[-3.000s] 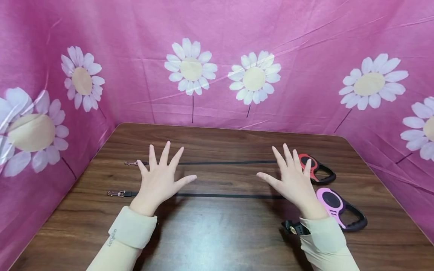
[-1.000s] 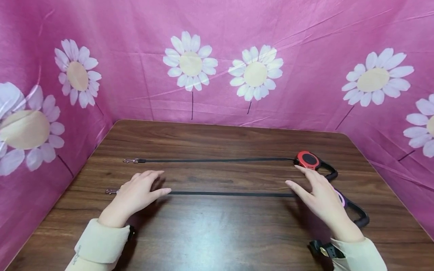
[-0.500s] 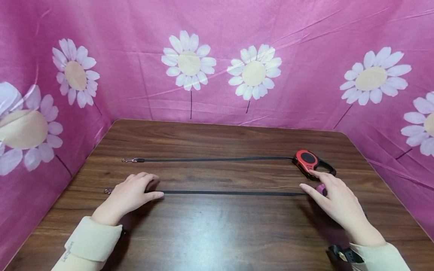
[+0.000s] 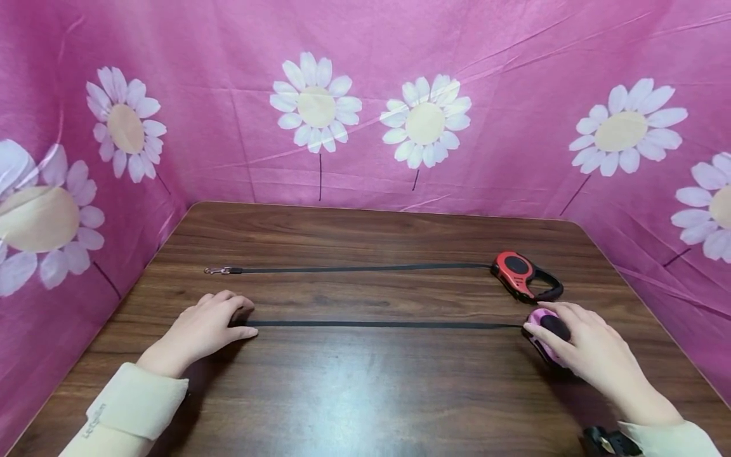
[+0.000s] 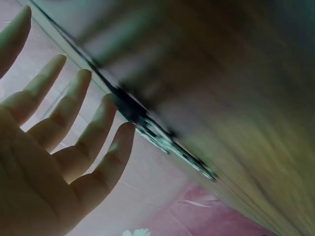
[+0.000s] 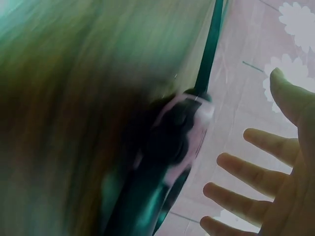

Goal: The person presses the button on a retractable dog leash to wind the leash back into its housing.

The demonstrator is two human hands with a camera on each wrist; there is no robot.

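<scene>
A pink retractable dog leash (image 4: 539,318) lies at the right of the table, its black strap (image 4: 377,324) stretched straight leftward. Just above its casing hovers my right hand (image 4: 596,355), hiding the handle in the head view. Its fingers are spread and apart from the leash in the right wrist view, where the casing (image 6: 199,123) lies beyond them. Over the strap's far-left end is my left hand (image 4: 194,333), fingers loosely bent with nothing between them. The left wrist view shows the metal snap clip (image 5: 165,140) near those fingertips; whether they touch it I cannot tell.
Behind lies a red retractable leash (image 4: 507,265), with its strap (image 4: 365,269) stretched left to a metal clip (image 4: 217,271). The brown wooden table (image 4: 342,393) is enclosed by a pink cloth (image 4: 371,38) with white flowers.
Both hands have come down from a spread pose above the table. The left has moved left to the clip end, the right rightward over the pink casing. The leashes stay in place.
</scene>
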